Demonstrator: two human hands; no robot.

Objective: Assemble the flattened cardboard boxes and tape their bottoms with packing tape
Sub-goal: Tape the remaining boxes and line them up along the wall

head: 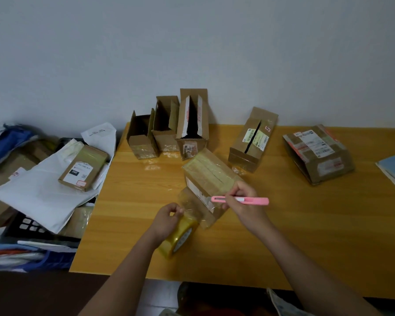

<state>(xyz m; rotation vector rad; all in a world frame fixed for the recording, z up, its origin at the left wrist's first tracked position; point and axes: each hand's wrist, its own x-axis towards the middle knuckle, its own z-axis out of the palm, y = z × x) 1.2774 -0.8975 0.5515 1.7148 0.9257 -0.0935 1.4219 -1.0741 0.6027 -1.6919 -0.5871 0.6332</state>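
wooden table [306, 236] against grey wall [192, 42]; boxes [169, 128] along back.

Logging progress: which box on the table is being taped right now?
The box nearest the hands, bottom covered in tape; the left hand stretches tape from it.

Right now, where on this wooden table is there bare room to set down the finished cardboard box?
Bare patches: the table's left side, between the left edge and the taped box in hand, and the wide near-right stretch below the labelled parcel. The back is crowded with three open boxes and a slit box.
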